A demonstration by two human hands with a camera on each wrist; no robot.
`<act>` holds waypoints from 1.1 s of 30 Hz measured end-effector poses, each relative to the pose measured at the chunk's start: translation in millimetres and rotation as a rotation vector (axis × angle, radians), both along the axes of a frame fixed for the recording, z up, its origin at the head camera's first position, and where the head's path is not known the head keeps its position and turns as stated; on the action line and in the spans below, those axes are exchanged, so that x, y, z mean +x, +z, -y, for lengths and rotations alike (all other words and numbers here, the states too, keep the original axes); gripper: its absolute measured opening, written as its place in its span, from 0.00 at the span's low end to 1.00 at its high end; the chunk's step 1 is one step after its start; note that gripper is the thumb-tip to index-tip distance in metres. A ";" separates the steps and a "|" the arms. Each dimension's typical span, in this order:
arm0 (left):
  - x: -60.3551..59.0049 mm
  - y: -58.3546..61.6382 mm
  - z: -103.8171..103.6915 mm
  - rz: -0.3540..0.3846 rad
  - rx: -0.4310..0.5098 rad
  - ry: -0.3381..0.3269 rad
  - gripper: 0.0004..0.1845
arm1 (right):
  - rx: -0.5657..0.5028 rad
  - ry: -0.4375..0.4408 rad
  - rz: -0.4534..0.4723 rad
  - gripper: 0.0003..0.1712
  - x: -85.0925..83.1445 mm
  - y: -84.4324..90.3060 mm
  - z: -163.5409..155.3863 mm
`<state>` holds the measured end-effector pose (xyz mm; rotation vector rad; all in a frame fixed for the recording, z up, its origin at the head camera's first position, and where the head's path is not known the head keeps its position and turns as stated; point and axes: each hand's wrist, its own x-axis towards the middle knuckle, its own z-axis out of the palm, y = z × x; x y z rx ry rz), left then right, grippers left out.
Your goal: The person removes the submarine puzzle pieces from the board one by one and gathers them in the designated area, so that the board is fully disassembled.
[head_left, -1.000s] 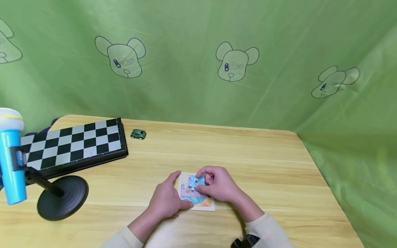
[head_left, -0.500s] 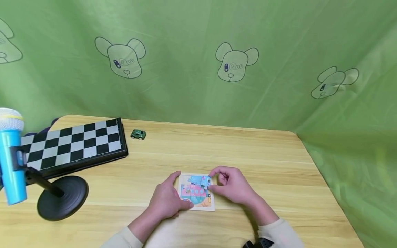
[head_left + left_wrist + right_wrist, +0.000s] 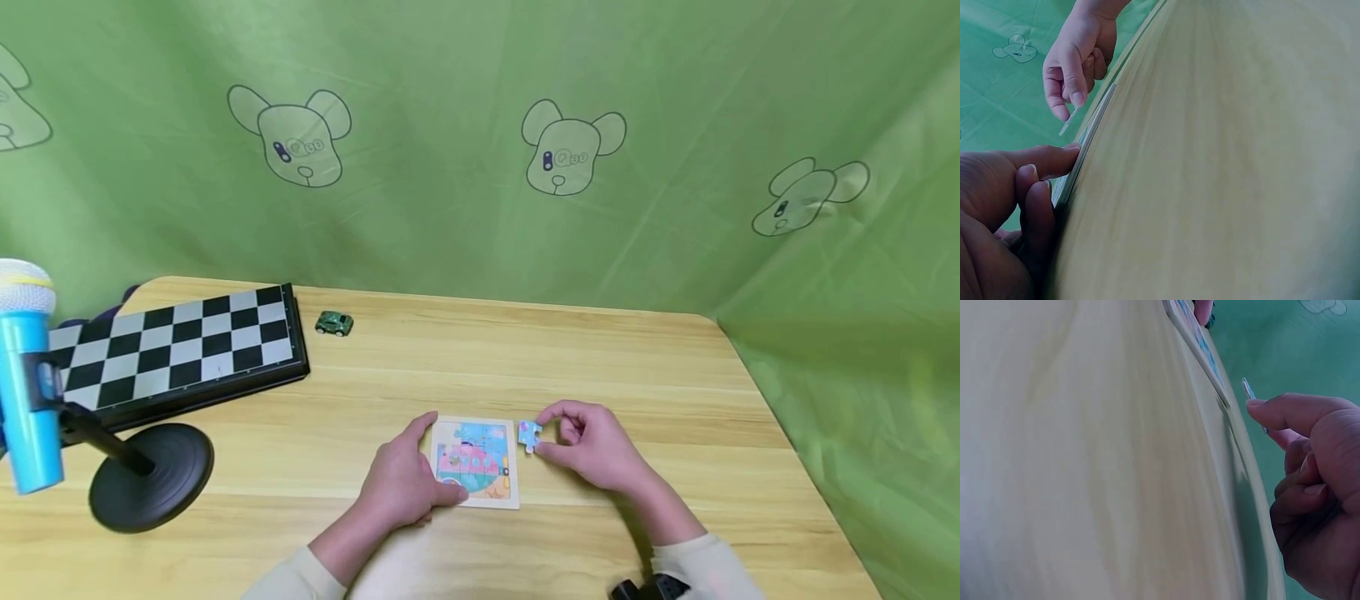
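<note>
A green curtain (image 3: 450,242) printed with outlined animal heads hangs along the far side and down the right. In front of it spreads a pale wooden table (image 3: 660,392). A black-and-white checkered board (image 3: 183,343) lies at the far left, and nearer, at the left edge, a blue microphone (image 3: 32,400) (its head pale, with a yellow band) is held on a black stand (image 3: 153,471) with a round base.

The left hand (image 3: 401,486) holds a puzzle (image 3: 513,462) at its left side, thumb on the near edge and index finger by the far left corner; the left wrist view shows other fingers curled in. The puzzle, framed in white around a pink and blue picture, lies flat near the middle of the table. The right hand (image 3: 588,446) pinches a blue puzzle piece (image 3: 528,436) between thumb and index finger, the remaining fingers folded.

A small dark green toy car (image 3: 334,323) stands just right of the board. The piece is clear of the table, just right of the puzzle's far right corner.
</note>
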<state>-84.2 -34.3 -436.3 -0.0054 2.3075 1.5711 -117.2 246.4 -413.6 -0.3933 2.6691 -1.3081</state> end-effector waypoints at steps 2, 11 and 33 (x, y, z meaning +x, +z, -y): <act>0.1 0.5 -0.1 0.003 0.005 0.004 0.61 | 0.007 0.003 -0.003 0.18 -1.1 -1.1 -3.8; 0.6 0.3 -0.5 0.004 0.017 0.010 0.62 | 0.048 0.022 -0.001 0.18 -8.9 -9.9 -17.0; 0.0 -1.1 -0.5 -0.009 0.014 0.005 0.62 | 0.016 0.029 0.096 0.17 -16.4 -17.9 -21.6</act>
